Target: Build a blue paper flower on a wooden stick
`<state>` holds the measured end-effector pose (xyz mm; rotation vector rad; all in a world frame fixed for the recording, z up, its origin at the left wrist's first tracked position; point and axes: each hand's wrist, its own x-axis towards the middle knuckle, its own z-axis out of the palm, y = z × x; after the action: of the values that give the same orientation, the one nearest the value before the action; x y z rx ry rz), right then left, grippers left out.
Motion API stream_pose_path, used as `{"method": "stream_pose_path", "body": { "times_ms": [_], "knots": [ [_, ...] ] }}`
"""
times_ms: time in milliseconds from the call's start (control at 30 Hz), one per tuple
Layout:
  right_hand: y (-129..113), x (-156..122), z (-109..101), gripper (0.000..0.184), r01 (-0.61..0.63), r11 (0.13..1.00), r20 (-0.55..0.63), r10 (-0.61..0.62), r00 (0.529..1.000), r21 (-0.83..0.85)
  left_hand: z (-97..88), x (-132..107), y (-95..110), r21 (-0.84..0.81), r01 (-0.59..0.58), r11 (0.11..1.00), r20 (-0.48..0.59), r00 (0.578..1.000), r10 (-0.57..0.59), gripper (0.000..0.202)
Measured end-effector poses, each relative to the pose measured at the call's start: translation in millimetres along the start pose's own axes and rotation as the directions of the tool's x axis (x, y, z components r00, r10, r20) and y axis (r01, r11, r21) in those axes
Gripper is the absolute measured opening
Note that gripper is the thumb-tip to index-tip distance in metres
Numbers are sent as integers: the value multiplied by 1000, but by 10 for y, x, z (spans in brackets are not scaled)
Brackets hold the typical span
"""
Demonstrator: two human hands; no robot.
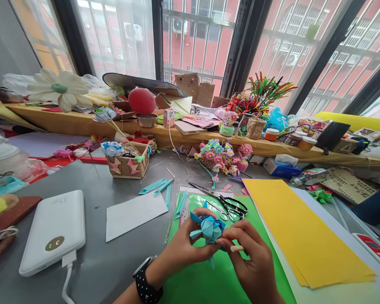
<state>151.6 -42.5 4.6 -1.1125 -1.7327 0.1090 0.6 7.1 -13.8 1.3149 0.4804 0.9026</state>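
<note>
A blue folded-paper flower (210, 229) with pointed petals sits in my left hand (188, 245), its fingers and thumb curled round it. My right hand (255, 253) is closed, its fingertips pinched at the flower's right edge. The end of a thin wooden stick (237, 248) pokes out between its fingers; the rest is hidden. Under both hands lies a green sheet (190, 280). Just beyond are black-handled scissors (232, 207), a smaller metal pair (223, 214) and a partly covered ruler (184, 213). Folded blue paper strips (156, 185) lie behind a white paper slip (136, 215).
On the left a white power bank (55, 232) has a cable (66, 278) plugged in. Yellow paper sheets (304, 232) lie on the right. A cardboard box (128, 164) and a bunch of craft flowers (217, 154) stand behind, before a crowded ledge (183, 139).
</note>
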Motion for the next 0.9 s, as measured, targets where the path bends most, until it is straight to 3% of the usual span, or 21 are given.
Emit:
{"method": "stream_pose_path", "body": {
  "times_ms": [100, 200, 400, 533, 733, 900],
  "knots": [
    [6, 9, -12, 11, 1, 999, 35, -3, 999, 34, -12, 6, -1, -32, 47, 998, -32, 998, -48, 38],
    [0, 14, -44, 7, -27, 999, 11, 27, 1000, 39, -15, 11, 28, -186, 101, 977, -28, 994, -108, 49],
    [-34, 7, -95, 3, -59, 998, -99, 59, 993, 2, -20, 32, 140, -453, 51, 890, 33, 999, -41, 67],
    [-49, 2, -76, 8, -26, 1000, -72, 27, 997, 7, -55, 23, 138, -439, 79, 895, 45, 997, -66, 70],
    [-53, 24, -97, 18, -1, 1000, -42, 1, 999, -18, -44, 12, 136, -426, 141, 894, 71, 990, -122, 54],
    [-42, 27, -119, 26, 13, 999, -55, -15, 998, -38, -40, 26, 179, -378, 170, 910, 106, 984, -140, 75]
  ]
}}
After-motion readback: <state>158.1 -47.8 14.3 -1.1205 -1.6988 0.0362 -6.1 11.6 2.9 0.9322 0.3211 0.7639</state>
